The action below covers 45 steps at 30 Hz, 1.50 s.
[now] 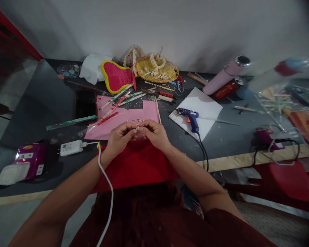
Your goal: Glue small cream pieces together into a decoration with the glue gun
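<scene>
At the near middle of the table, my left hand (120, 138) and my right hand (155, 134) meet, thumbs and index fingertips closed together. Between them is a tiny pale piece (138, 128), which looks like a short bit of wooden stick; its exact shape is too small to tell. Several similar pale stick bits (138, 121) lie just behind the fingertips on pink paper (134, 114). Beneath my wrists is a red cloth (139, 164). The other fingers of both hands are curled and partly hidden.
A blue hot glue gun (190, 117) rests on white paper (207, 104) to the right. Behind are a yellow basket (144, 76), pliers (164, 94) and a pink bottle (225, 75). A white charger (71, 148), its cable crossing my left forearm, and a phone (85, 104) lie left.
</scene>
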Available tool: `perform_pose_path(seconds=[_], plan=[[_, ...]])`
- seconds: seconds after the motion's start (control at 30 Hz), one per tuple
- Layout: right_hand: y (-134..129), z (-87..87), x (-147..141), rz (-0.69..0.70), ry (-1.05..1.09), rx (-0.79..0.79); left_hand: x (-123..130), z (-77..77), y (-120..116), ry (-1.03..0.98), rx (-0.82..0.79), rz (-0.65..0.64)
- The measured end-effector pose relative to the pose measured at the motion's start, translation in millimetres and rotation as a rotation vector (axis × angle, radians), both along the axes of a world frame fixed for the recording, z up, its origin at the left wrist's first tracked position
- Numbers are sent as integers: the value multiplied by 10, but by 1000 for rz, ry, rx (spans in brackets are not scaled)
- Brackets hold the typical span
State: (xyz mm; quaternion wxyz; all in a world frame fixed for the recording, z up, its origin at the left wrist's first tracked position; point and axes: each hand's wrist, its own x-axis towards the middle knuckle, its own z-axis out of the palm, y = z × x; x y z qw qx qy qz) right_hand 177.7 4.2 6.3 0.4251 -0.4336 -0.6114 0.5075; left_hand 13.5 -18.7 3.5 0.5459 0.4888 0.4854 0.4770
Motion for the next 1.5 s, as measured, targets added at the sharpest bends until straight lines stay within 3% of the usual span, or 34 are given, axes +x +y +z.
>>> perform_pose_path(seconds=[1.17,1.5], plan=[[-9,4,15,128,45,-36,3,27,-25,6,39,31],[-12,-9,22,134,20,25,-11,-20,-18,-15,87,6]])
